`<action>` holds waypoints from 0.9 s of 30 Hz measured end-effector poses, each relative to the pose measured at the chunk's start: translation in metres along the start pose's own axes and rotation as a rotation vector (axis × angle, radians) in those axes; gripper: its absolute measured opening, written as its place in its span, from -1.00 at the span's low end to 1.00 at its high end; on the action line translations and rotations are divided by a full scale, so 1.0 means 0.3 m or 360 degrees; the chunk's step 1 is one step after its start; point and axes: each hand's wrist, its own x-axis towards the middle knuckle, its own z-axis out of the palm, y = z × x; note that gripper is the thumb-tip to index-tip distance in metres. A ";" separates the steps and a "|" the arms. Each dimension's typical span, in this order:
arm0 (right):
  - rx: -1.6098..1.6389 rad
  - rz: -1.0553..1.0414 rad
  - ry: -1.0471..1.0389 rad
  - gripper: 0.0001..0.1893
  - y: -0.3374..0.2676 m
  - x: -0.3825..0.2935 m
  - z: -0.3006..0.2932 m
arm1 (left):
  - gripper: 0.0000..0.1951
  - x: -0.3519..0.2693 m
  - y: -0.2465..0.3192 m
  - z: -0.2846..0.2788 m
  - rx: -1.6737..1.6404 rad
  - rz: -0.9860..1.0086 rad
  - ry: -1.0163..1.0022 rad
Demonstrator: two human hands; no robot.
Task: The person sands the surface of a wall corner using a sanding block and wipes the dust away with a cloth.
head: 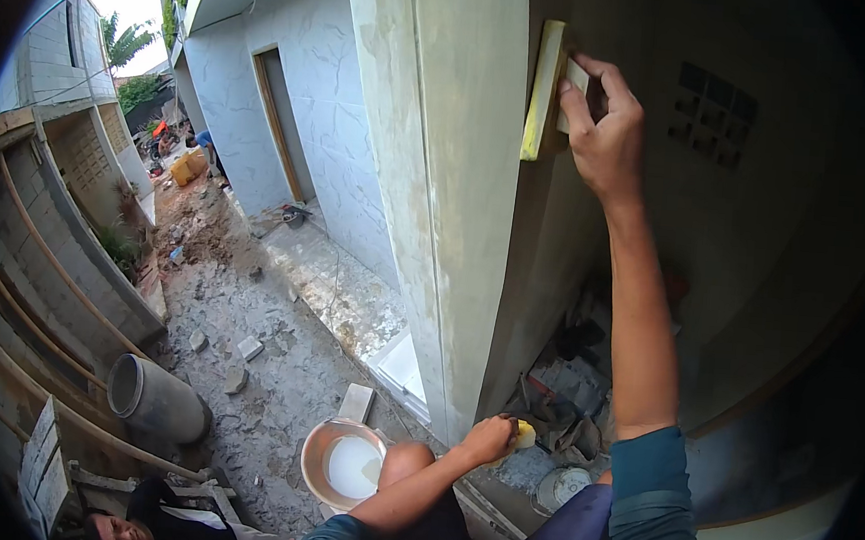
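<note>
My right hand (607, 124) is closed around the pale handle of a yellow float (545, 90), whose long face lies along the plastered wall just right of the corner. Lower down, near the foot of the column, my left hand (492, 440) grips a yellow sponge (525, 434); its shape is partly hidden by my fingers. The plastered column (463, 159) rises between the bright passage and the shaded wall. Beside my left knee stands an orange bucket (312, 457) with whitish liquid inside.
A person (151, 521) is at the lower left near wooden boards. A large grey bucket (160, 401) leans there. Loose blocks (250, 348) lie on the rough ground. A lidded pail (564, 488) and rubble (567, 392) are by the wall's foot. More people are far down the passage.
</note>
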 end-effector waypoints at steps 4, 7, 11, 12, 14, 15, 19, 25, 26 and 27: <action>-0.0023 0.0518 -0.0227 -0.70 0.087 -0.524 -0.072 | -0.84 0.012 0.026 0.015 0.0022 0.0058 -0.0038; 0.0072 0.1039 -0.0398 -0.65 0.197 -0.894 -0.103 | -0.83 0.026 0.036 0.014 0.0050 0.0094 -0.0056; 0.0158 0.1203 -0.0146 -0.63 0.307 -1.075 -0.212 | -0.84 0.054 0.096 0.021 0.0077 0.0080 -0.0157; 0.0206 0.1128 -0.0059 -0.64 0.315 -1.013 -0.237 | -0.83 0.065 0.099 0.036 0.0090 0.0122 -0.0189; 0.0266 0.0957 -0.0028 -0.64 0.276 -0.836 -0.217 | -0.81 0.057 0.065 0.043 0.0115 0.0105 -0.0218; 0.0315 0.0842 0.0006 -0.65 0.249 -0.725 -0.214 | -0.82 0.046 0.067 0.040 0.0111 0.0078 -0.0224; 0.0382 0.0344 -0.0053 -0.66 0.111 -0.211 -0.231 | -0.81 0.062 0.057 0.067 0.0048 0.0117 -0.0365; 0.0060 -0.0438 0.0121 -0.70 -0.227 0.626 -0.159 | -0.69 0.107 0.052 0.223 -0.0066 0.0241 -0.0037; -0.0006 -0.0439 0.0110 -0.70 -0.270 0.727 -0.136 | -0.69 0.124 0.041 0.227 -0.0054 0.0226 -0.0033; -0.0089 -0.0435 0.0101 -0.69 -0.300 0.814 -0.126 | -0.69 0.127 0.048 0.225 -0.0046 0.0221 -0.0043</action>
